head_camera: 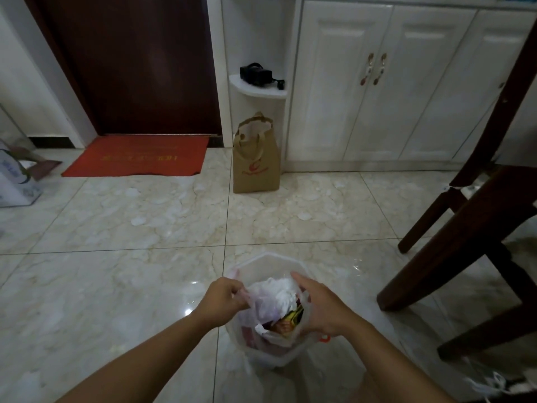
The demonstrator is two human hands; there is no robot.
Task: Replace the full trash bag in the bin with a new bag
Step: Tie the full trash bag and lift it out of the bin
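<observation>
A small translucent white bin [261, 264] stands on the tiled floor directly below me. Inside it sits a thin, see-through trash bag [263, 308] stuffed with crumpled white tissue [283, 292] and colourful wrappers [290, 319]. My left hand [223, 296] pinches the bag's left edge at the bin's rim. My right hand [318, 306] lies over the bag's right edge, fingers curled into the plastic. No new bag is in view.
A dark wooden chair [470, 228] stands close on the right. A brown paper bag [255, 158] leans by white cabinets [377, 82] ahead. A red doormat [136, 155] lies before a dark door. A white carton [14, 181] sits at far left.
</observation>
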